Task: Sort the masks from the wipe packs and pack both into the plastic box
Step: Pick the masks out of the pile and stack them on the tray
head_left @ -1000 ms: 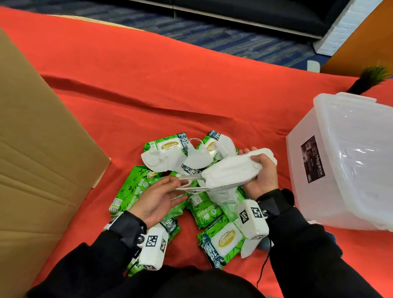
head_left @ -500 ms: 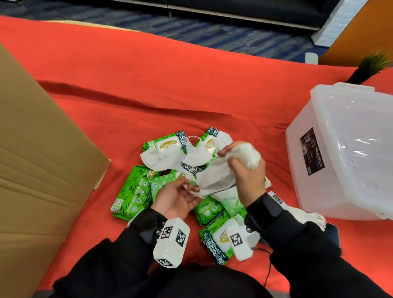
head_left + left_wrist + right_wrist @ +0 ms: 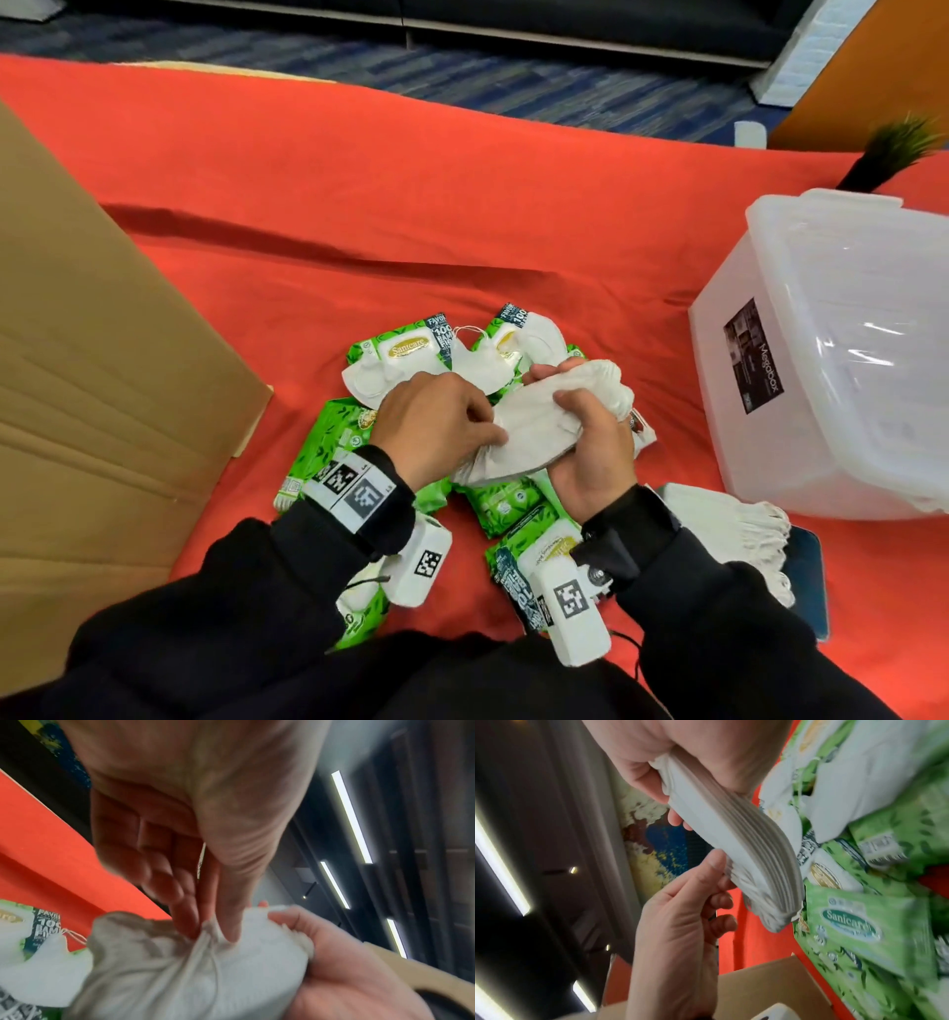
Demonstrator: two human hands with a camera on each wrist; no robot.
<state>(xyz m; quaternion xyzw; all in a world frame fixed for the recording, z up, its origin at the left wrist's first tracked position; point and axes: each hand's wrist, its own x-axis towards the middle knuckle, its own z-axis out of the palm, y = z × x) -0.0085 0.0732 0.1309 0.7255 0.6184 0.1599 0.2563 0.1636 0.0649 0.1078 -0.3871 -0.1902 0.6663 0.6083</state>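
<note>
While my right hand (image 3: 590, 452) curls round one end of the stack of white masks (image 3: 534, 426), my left hand (image 3: 436, 426) pinches the other end, its fingers (image 3: 190, 914) and thumb closed on the gathered ear loops, as the left wrist view shows. From the right wrist view I see the stack (image 3: 746, 850) fanned into many thin folded layers, with my right fingers wrapped tight about its upper end. I hold the stack above the heap of green wipe packs (image 3: 334, 442) that lies on the red cloth (image 3: 411, 205) covering the worktop. A few loose masks (image 3: 369, 377) lie on the far packs, one beside a Sanicare label. The clear plastic box (image 3: 832, 360) stands to my right, well apart from the heap, and I cannot tell whether anything lies in it. A second bundle of white masks (image 3: 729, 529) lies near my right sleeve, just before the box. A big cardboard sheet (image 3: 92, 385) fills the left side.
</note>
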